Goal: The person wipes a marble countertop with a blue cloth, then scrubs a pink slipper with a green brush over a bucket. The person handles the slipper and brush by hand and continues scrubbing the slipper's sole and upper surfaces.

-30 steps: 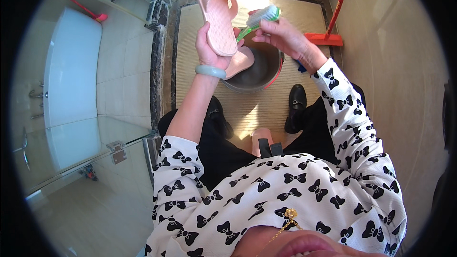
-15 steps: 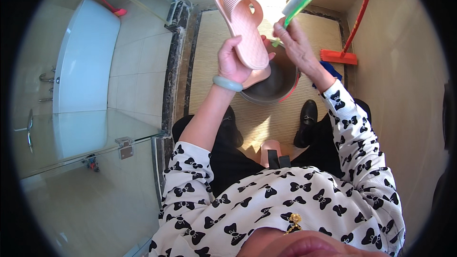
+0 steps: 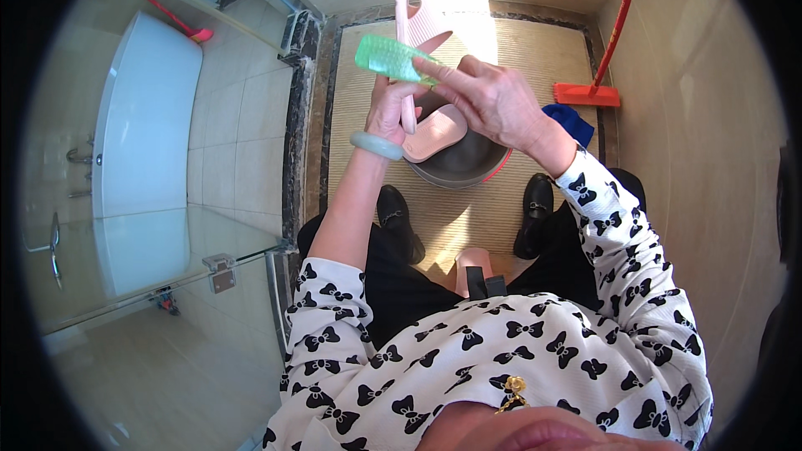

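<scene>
A pink slipper (image 3: 403, 8), tipped up on its edge, is gripped at its heel end by my left hand (image 3: 388, 113), which has a pale bangle at the wrist. My right hand (image 3: 505, 108) holds a green scrub brush (image 3: 384, 57) by its handle, its back facing up. The brush lies across the slipper; its bristles are hidden, and I cannot tell whether they touch the sole. Below both hands stands a grey bucket (image 3: 468, 169) with a second pink slipper (image 3: 438, 134) leaning in it.
A red-handled floor tool with an orange head (image 3: 587, 95) stands at the right wall, beside a blue cloth (image 3: 571, 124). At left are a glass door (image 3: 167, 250) and a white bathtub (image 3: 154, 108). Black shoes (image 3: 535, 209) flank a pink object (image 3: 473, 263).
The slipper has turned from sole-side view onto its edge. My right hand has swung the brush left and down across it, with the brush's back now facing up.
</scene>
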Motion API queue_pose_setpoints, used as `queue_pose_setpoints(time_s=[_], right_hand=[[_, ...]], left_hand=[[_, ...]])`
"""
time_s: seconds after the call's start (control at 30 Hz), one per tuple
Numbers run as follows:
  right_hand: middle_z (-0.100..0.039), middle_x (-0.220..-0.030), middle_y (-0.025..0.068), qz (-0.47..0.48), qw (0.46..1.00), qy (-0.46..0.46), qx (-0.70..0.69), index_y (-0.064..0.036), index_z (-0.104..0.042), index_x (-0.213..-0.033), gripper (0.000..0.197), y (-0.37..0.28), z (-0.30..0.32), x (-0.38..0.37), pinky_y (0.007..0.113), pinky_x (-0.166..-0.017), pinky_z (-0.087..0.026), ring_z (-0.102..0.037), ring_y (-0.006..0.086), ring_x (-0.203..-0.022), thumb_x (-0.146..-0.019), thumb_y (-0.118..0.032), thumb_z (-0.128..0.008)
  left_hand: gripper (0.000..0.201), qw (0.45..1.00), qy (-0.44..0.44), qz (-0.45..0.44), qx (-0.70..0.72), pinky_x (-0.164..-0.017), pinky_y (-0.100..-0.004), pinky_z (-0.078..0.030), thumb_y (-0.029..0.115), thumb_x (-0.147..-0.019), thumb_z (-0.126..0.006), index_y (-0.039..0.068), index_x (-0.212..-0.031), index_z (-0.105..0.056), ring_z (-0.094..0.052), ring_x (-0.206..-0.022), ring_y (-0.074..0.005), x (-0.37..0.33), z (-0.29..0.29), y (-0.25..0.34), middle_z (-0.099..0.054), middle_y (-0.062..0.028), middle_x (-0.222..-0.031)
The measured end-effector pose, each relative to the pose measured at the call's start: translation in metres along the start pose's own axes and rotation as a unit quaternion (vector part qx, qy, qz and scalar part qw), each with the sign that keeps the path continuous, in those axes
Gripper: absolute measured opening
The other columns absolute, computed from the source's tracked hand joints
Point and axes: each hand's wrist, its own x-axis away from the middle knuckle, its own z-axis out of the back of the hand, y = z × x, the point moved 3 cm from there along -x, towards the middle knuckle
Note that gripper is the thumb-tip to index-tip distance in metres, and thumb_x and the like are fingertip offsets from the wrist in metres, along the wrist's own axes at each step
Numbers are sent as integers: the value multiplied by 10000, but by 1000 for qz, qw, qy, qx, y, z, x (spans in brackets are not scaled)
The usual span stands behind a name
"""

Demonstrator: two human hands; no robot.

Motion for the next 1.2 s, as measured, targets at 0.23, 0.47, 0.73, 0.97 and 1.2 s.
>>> queue_pose_setpoints(time_s=[0.23,0.47,0.73,0.97,1.2], right_hand=[[-576,-718,94,-97,982,121,105,-274,-562,-1339,437,33,16,-8,376,-518,-483,-596,256,-577,-913,-194,-616],[-552,-694,77,-20,999,27,33,-301,-532,-1374,465,26,-5,4,368,-527,-480,-576,236,-552,-928,-195,-609],[-604,-732,116,-33,999,29,-2,-262,-549,-1329,416,27,-5,4,394,-510,-512,-624,292,-568,-917,-222,-589],[-652,-752,149,-221,959,116,135,-190,-641,-1217,307,42,9,0,436,-553,-501,-635,352,-638,-913,-221,-606],[-588,-643,124,-80,995,56,29,-240,-606,-1282,373,23,-6,0,402,-501,-491,-612,310,-553,-911,-201,-591]], left_hand=[[918,998,-31,-31,-36,-624,-247,-455,74,-616,-680,94,-1475,-356,-572,-806,-125,10,-7,2,-486,-70,-982],[934,997,34,-50,-49,-803,-300,-462,70,-587,-706,24,-1448,-348,-555,-896,-195,8,2,7,-500,-105,-1033],[1049,937,150,-110,-294,-956,-400,-452,152,-582,-762,11,-1487,-250,-555,-1082,-320,8,3,12,-526,-175,-1132],[1069,700,250,-296,-600,-997,-469,-399,192,-513,-777,32,-1455,-296,-482,-1132,-386,32,-14,24,-502,-210,-1166],[1101,685,258,-325,-599,-963,-462,-377,173,-536,-799,41,-1482,-252,-472,-1135,-340,32,-21,27,-498,-150,-1229]])
